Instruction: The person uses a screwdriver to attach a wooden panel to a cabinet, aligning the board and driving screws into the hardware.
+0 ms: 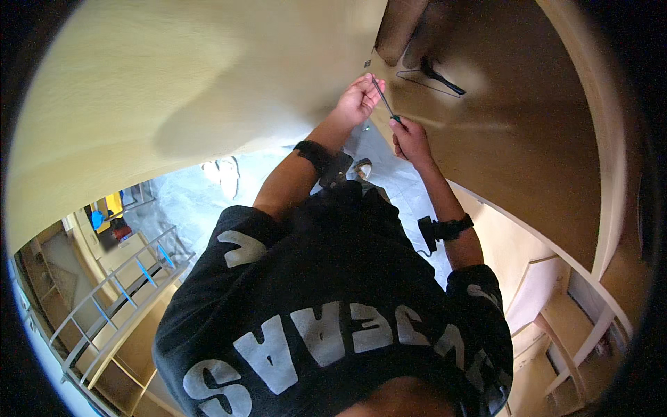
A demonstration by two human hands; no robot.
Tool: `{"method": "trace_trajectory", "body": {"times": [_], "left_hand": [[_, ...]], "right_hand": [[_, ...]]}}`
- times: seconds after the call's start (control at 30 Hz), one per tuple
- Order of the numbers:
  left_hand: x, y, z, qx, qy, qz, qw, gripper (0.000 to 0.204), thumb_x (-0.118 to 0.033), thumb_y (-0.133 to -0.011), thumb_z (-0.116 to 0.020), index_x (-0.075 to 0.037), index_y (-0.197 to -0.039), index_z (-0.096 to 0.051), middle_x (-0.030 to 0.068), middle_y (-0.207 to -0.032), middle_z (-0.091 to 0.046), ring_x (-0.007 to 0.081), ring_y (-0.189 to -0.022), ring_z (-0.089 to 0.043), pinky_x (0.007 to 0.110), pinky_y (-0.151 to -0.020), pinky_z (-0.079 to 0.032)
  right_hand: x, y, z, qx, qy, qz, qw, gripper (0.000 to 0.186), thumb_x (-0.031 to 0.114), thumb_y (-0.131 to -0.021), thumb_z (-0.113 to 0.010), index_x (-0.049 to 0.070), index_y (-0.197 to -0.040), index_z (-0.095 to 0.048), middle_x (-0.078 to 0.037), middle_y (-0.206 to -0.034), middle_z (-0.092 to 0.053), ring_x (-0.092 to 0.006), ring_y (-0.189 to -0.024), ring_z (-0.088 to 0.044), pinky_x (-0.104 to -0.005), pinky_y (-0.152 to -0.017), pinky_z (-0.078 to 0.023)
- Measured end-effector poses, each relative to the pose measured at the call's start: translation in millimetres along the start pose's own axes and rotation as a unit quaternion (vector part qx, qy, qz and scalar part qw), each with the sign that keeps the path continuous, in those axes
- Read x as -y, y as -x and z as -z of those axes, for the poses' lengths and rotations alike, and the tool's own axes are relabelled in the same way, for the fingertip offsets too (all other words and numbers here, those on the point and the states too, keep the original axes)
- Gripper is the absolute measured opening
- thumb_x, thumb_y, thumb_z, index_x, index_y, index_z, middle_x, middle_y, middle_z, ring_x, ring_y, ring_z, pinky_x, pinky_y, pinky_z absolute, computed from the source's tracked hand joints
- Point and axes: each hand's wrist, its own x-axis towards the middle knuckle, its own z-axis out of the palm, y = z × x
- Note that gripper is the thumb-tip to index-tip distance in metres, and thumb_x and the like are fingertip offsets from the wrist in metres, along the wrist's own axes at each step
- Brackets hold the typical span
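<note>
My right hand [413, 141] is closed around the dark handle of a screwdriver [384, 99]. Its thin metal shaft slants up and to the left, toward my left hand [359, 99]. The left fingers are pinched together at the shaft's tip, and whether a small part sits between them is too small to tell. Both hands are at the edge where a large pale wooden panel [229, 76] meets an open cabinet [500, 132]. Just above the left fingertips, a small metal fitting [367, 64] sits on that edge.
A black hanger-like object with a thin wire [443, 78] lies inside the cabinet. White shoes [228, 177] stand on the grey floor [184, 198]. At lower left are a metal ladder-like frame [104, 316] with blue strips and yellow and blue items [104, 210]. More pale panels [535, 278] stand at lower right.
</note>
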Motion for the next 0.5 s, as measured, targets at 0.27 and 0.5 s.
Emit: {"method": "trace_trajectory", "body": {"times": [0.27,0.5], "left_hand": [[3.4,-5.9,-7.5,-0.004,0.077,0.015,0.997,0.013,-0.012,-0.09,-0.047,0.0,-0.088,-0.052,0.01,-0.085,-0.06,0.0216,-0.085,-0.059,0.033,-0.082,-0.05],[2.9,-15.4,-14.1,-0.013,0.107,0.005,0.994,0.012,-0.012,-0.09,-0.046,-0.001,-0.089,-0.05,0.0106,-0.084,-0.06,0.0216,-0.083,-0.059,0.033,-0.08,-0.05]], "right_hand": [[-0.5,-10.9,1.8,-0.025,0.025,0.046,0.998,0.021,0.022,-0.087,-0.051,0.005,-0.076,-0.053,0.002,-0.051,-0.043,-0.0071,-0.04,-0.04,-0.0245,-0.037,-0.033],[8.8,-19.4,3.9,-0.038,0.105,0.049,0.993,0.022,0.023,-0.084,-0.051,0.002,-0.08,-0.055,-0.007,-0.054,-0.049,-0.0164,-0.043,-0.05,-0.0324,-0.044,-0.042]]}}
